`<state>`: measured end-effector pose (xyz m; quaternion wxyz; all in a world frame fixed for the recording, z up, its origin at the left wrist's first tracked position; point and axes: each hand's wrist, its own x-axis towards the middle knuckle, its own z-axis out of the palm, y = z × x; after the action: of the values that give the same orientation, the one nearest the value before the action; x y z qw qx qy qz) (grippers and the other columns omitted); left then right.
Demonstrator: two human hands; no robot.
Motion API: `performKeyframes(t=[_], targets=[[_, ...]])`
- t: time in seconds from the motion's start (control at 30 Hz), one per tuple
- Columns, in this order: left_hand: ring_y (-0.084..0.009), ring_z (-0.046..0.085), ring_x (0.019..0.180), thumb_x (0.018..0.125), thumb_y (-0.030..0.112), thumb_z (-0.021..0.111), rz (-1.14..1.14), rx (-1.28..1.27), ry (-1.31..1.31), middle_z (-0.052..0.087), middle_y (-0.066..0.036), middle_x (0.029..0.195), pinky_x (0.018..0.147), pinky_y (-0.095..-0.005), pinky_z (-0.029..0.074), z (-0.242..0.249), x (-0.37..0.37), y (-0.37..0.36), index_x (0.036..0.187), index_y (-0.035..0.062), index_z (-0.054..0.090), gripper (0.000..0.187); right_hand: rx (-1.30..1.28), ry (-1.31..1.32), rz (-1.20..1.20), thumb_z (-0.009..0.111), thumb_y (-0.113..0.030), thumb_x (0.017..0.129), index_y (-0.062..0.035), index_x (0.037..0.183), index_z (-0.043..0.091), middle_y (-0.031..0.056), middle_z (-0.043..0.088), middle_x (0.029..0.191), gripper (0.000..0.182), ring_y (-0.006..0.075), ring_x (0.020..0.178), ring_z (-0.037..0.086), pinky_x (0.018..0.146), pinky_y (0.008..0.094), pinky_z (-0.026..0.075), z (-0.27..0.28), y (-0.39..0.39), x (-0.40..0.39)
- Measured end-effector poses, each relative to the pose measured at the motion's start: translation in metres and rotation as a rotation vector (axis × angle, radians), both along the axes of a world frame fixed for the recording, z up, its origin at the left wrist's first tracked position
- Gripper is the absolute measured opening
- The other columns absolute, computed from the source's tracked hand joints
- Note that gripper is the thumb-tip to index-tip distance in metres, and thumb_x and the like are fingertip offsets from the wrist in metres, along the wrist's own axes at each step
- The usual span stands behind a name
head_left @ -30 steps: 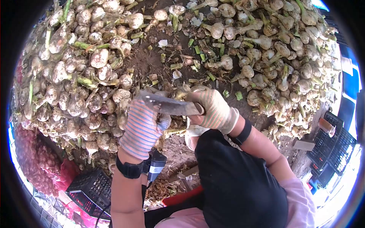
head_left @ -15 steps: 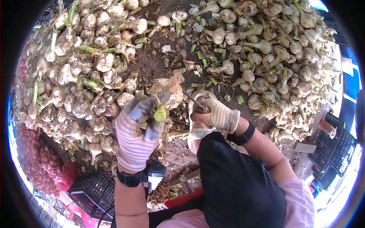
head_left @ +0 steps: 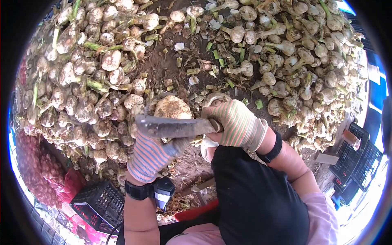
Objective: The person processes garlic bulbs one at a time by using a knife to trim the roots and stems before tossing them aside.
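Left hand: our left hand, in a blue-and-pink striped glove, is closed around a garlic bulb from below; the fingers are curled under it and mostly hidden behind the blade.
Garlic bulb: large, dirt-smeared, pale; it sits at the top of our left fist, just above the knife, near the middle of the view. We cannot tell whether the blade touches it.
Right hand: our right hand, in a green-and-pink striped glove, is clenched tight on the handle of a knife.
Knife: a broad, worn grey blade held level, pointing toward our left, lying across the front of our left glove.
Left wrist: we wear a black strap with a small black device on it.
Right wrist: a black band sits just behind the glove cuff.
Garlic heaps: one pile of muddy bulbs with green stems lies on our left, another pile on our right, well apart.
Ground between: bare soil strewn with cut green stem pieces and skins.
Lower left: a red mesh sack of bulbs next to a black plastic crate.
Far right: more black crates.
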<state>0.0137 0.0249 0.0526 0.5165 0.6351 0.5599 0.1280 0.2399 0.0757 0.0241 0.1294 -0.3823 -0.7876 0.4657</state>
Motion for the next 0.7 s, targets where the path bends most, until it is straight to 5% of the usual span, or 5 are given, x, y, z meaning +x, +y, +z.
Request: performKeyframes(t=[0.17,0.27,0.33,0.67,0.7], targets=[[-0.0185,0.059,0.097,0.073,0.022,0.074,-0.099,0.49,0.281,0.063,-0.009,0.096,0.083,-0.0367,0.048,-0.016,0.004,-0.008,0.114,0.0076,0.055,0.048,0.025,-0.029,0.065,0.067,-0.021,0.066,-0.0113,0.076,0.056,0.0083,0.056,0.061,0.018,0.0312,0.063,0.059,0.057,0.0386,0.045,0.014,0.006,-0.003],[-0.0223,0.056,0.108,0.09,0.03,0.05,1.055,-0.887,-1.422,0.058,-0.012,0.112,0.09,-0.0419,0.048,-0.026,0.013,-0.001,0.119,0.01,0.048,0.036,0.028,0.025,0.052,0.067,-0.022,0.064,-0.0114,0.077,0.056,0.0084,0.055,0.062,0.021,0.0313,0.064,0.059,0.058,0.0397,0.045,0.016,0.006,-0.005],[-0.0239,0.059,0.102,0.093,0.028,0.046,0.939,-0.562,-1.154,0.059,-0.013,0.11,0.088,-0.0409,0.05,-0.012,0.018,-0.004,0.119,0.0088,0.048,0.033,0.041,0.023,0.048,0.068,-0.022,0.06,-0.0111,0.078,0.055,0.0085,0.056,0.064,0.024,0.0312,0.065,0.059,0.059,0.0411,0.044,0.014,0.006,-0.006],[-0.0132,0.061,0.092,0.072,-0.005,0.066,0.8,-0.928,-0.859,0.062,-0.007,0.099,0.08,-0.0271,0.051,0.016,0.024,-0.013,0.118,0.0008,0.048,0.049,0.101,0.172,0.11,0.066,-0.021,0.052,-0.0091,0.082,0.059,0.0106,0.057,0.068,0.032,0.0332,0.068,0.058,0.06,0.0396,0.045,-0.038,0.003,0.006],[-0.015,0.059,0.095,0.067,0.0,0.071,0.343,-0.504,-0.579,0.06,-0.007,0.104,0.082,-0.0271,0.049,0.005,0.013,-0.02,0.119,0.003,0.048,0.057,0.081,0.217,0.076,0.066,-0.02,0.057,-0.0082,0.083,0.06,0.0111,0.057,0.069,0.029,0.0338,0.068,0.058,0.06,0.0383,0.046,-0.049,0.003,0.009]])
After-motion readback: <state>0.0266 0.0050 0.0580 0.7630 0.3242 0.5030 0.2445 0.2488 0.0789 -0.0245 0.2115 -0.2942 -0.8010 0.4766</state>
